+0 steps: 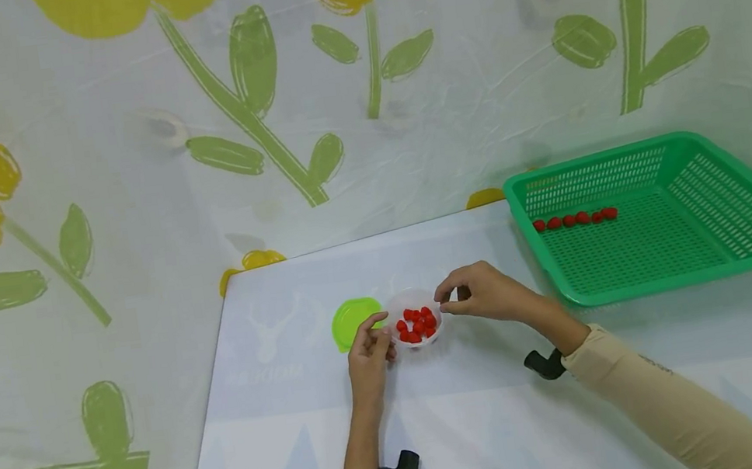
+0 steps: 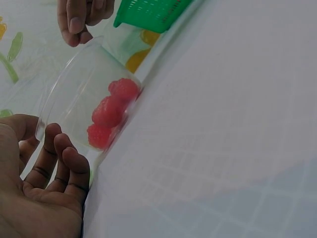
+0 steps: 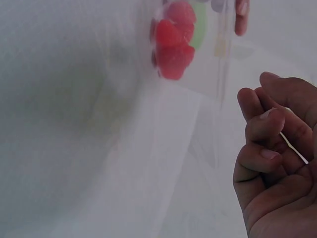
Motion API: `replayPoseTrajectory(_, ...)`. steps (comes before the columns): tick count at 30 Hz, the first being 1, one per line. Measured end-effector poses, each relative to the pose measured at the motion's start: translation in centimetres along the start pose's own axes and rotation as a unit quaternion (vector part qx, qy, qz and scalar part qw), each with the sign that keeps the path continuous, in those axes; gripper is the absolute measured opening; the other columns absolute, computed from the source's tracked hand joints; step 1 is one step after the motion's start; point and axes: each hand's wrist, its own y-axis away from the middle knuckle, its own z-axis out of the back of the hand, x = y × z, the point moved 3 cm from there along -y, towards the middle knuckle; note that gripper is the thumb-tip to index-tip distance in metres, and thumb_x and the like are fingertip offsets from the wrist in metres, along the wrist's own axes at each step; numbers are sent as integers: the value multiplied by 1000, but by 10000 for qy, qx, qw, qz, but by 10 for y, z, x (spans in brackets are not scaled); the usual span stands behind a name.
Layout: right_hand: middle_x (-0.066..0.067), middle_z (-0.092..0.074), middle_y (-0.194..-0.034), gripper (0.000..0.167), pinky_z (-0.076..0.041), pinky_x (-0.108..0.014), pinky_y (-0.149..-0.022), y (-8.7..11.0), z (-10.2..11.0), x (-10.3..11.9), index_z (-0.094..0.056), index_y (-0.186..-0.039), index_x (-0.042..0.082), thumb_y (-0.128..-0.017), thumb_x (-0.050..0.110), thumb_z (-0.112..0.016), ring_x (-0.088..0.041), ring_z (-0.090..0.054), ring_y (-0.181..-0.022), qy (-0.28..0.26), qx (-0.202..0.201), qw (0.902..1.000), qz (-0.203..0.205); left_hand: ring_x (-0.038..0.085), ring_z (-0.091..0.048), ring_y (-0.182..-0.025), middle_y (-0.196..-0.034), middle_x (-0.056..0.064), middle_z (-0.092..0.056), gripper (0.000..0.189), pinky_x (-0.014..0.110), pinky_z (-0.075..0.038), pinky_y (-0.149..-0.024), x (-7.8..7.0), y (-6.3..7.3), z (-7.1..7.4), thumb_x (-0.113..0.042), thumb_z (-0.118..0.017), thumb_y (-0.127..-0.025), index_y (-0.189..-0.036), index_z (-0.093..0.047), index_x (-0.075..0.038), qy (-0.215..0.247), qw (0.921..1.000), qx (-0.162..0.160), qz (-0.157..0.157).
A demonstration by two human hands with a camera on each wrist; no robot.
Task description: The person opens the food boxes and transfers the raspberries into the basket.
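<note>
L grip (image 1: 368,353) pinching rim of 1 cup (image 1: 410,297), approx. 10 berries (image 1: 419,326), nr tabletop (image 1: 476,418) far edge. R grip (image 1: 478,292) narrow, nothing held. 1 lid (image 1: 350,322) nr far-L corner; 1 basket (image 1: 688,280), approx. 6 berries (image 1: 582,218), far-R corner.

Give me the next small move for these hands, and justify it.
Probably dip the right hand into the cup and pinch one berry. The cup stands uncovered, its lid beside it; the right hand is near the rim, seemingly holding nothing, and the left hand, at the opposite side, could steady it.
</note>
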Motion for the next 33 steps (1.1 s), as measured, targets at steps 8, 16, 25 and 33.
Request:
replayPoseTrajectory(8,5,-70,-95,16,-54,-26,-64,-14,-17,0,-77,-106,8,-90,12,-75,-14,-60,-75,132,302,9993,-196,29,-54,-74,-84,7,-57,27,27,-51,-66,-2,-1,-2,-7,-59,-101,-128,-63,-8,-4,10000,22,-44)
replayPoseTrajectory(16,6,-71,-93,16,-53,-25,-65,-24,-28,3,-78,-105,9,-89,12,-76,-12,-58,-77,476,550,9973,-123,29,-54,-73,-83,6,-57,27,26,-51,-65,-2,-1,-3,-6,-58,-101,-128,-63,-7,55,10000,15,-52)
replayPoseTrajectory(25,3,-73,-96,15,-53,-30,-75,-36,-35,10,-79,-103,8,-88,10,-76,-20,-63,-90,838,612,9944,-211,31,-53,-73,-83,7,-56,27,26,-51,-65,0,-2,-2,-5,-59,-101,-127,-64,-7,126,9999,50,-66)
replayPoseTrajectory(33,-1,-74,-109,26,-54,-31,-77,-48,-46,8,-78,-112,15,-86,18,-81,-22,-62,-100,1783,521,9778,-969,34,-54,-73,-83,10,-57,27,26,-51,-64,0,-2,0,-7,-60,-100,-127,-63,-6,41,9999,80,-144)
